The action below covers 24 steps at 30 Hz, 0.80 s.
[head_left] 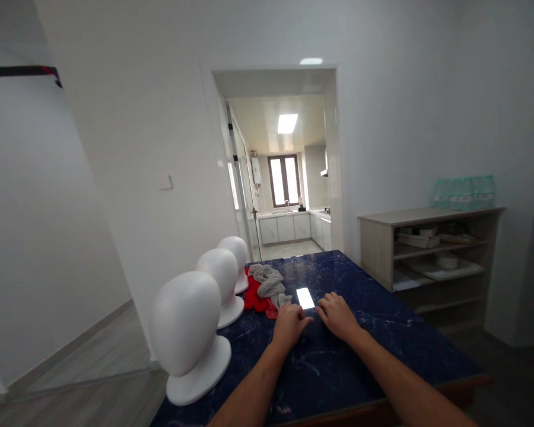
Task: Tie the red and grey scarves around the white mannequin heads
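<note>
Grey cloth (pixel 270 282) lies just beyond the flat, empty left hand (pixel 291 324).

Three mannequin heads (pixel 222 279) stand left of cloths (pixel 267 287) on the table (pixel 382 332).

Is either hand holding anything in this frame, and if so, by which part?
Nothing is held. The left hand and right hand rest palm-down on the dark blue table, close together, just short of the grey cloth and red cloth.
</note>
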### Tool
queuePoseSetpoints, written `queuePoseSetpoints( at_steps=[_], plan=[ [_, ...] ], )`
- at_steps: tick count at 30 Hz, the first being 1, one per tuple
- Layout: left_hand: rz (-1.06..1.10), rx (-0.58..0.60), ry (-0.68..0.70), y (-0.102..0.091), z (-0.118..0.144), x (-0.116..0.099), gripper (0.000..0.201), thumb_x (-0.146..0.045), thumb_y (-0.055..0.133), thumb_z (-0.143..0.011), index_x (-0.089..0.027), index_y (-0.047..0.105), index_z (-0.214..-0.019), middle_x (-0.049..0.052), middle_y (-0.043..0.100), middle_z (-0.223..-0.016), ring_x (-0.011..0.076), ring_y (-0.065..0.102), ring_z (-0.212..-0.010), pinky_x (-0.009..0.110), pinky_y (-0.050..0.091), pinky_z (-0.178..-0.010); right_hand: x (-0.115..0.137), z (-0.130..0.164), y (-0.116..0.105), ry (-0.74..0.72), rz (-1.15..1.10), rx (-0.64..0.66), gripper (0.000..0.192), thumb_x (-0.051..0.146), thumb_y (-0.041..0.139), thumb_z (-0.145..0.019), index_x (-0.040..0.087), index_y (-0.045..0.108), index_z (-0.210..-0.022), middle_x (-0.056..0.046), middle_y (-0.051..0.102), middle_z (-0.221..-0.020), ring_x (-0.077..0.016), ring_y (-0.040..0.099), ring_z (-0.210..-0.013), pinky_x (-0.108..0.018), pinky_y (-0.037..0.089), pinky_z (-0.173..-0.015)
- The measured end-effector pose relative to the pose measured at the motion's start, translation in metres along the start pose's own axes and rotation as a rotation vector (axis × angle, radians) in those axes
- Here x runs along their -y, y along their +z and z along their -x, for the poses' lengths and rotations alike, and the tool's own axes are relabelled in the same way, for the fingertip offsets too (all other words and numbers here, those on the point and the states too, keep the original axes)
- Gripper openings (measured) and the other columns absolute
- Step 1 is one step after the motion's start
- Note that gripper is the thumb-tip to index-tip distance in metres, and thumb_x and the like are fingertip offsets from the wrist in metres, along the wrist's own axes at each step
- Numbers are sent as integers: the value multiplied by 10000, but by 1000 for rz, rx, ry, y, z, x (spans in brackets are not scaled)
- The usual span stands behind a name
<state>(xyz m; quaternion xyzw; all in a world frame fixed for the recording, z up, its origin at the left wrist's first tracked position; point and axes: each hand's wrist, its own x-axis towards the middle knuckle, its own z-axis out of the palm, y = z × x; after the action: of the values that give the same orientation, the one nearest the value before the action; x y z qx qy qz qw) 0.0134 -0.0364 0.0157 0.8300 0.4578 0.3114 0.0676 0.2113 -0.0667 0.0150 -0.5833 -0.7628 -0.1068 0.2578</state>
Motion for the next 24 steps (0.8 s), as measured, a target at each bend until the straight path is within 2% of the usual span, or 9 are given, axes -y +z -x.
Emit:
queuePoseSetpoints(
  at_steps=[2, 4, 7, 10, 12, 14, 17, 19, 24],
  plan=[
    [27, -45, -62, 4, 1, 12, 486, -490, 519, -1024, -192, 629, -656, 61, 674, -698, 215, 625, -738, 322, 388, -727, -2, -3, 13, 39, -28, -12, 386, 357, 443, -1084, 207, 700, -837, -77, 732, -918, -233, 653, -954, -323, 411, -847],
    [64, -74, -121, 5, 4, 19, 500, -466, 410, -1072, -200, 611, -698, 47, 659, -686, 192, 613, -679, 299, 334, -660, -4, -2, 24, 47, -70, 20, 465, 412, 392, -1103, 221, 671, -784, -53, 739, -844, -205, 673, -831, -299, 389, -751],
    [117, -115, -151, 3, 5, 23, 363, -365, 379, -1085, -209, 608, -850, 40, 671, -768, 180, 630, -712, 280, 318, -655, -12, 0, 30, 88, -125, 57, 404, 438, 400, -1098, 248, 674, -871, -30, 752, -828, -194, 687, -748, -283, 339, -660],
    [191, -84, -106, 2, 3, 20, 160, -288, 471, -1039, -212, 601, -983, 5, 639, -781, 164, 596, -699, 263, 341, -653, -24, -1, 28, 185, -250, 13, 317, 397, 413, -1087, 262, 664, -949, -7, 732, -783, -192, 686, -728, -270, 341, -641],
    [208, -22, -47, 2, 4, 18, 78, -242, 568, -972, -214, 621, -1022, -5, 627, -810, 159, 579, -717, 258, 371, -668, -31, -2, 25, 229, -322, -52, 267, 350, 425, -1068, 266, 672, -1012, 1, 710, -759, -193, 672, -723, -271, 373, -658],
    [198, 67, 29, 3, 7, 16, 84, -208, 640, -905, -213, 662, -987, 8, 633, -871, 164, 589, -778, 262, 410, -709, -34, -1, 24, 205, -330, -94, 223, 272, 482, -1014, 261, 696, -1074, -15, 713, -820, -204, 665, -806, -282, 418, -723],
    [187, 176, 106, 4, 12, 14, 61, -201, 680, -860, -201, 705, -915, 32, 642, -934, 182, 605, -862, 278, 453, -769, -32, 1, 25, 72, -279, -28, 206, 192, 603, -901, 251, 758, -1022, -52, 715, -1013, -229, 623, -1019, -320, 443, -887],
    [186, 188, 98, 4, 14, 14, 68, -214, 674, -866, -194, 717, -914, 37, 645, -928, 187, 605, -863, 284, 459, -763, -28, 3, 27, 27, -254, 27, 193, 183, 646, -868, 254, 781, -986, -55, 704, -1083, -235, 594, -1080, -342, 425, -948],
    [206, 171, 82, 4, 14, 13, 92, -226, 641, -896, -184, 720, -918, 37, 654, -906, 179, 608, -836, 282, 450, -744, -24, 7, 25, 36, -241, 49, 193, 186, 638, -887, 251, 782, -998, -48, 706, -1093, -228, 596, -1085, -351, 402, -945]
  ],
)
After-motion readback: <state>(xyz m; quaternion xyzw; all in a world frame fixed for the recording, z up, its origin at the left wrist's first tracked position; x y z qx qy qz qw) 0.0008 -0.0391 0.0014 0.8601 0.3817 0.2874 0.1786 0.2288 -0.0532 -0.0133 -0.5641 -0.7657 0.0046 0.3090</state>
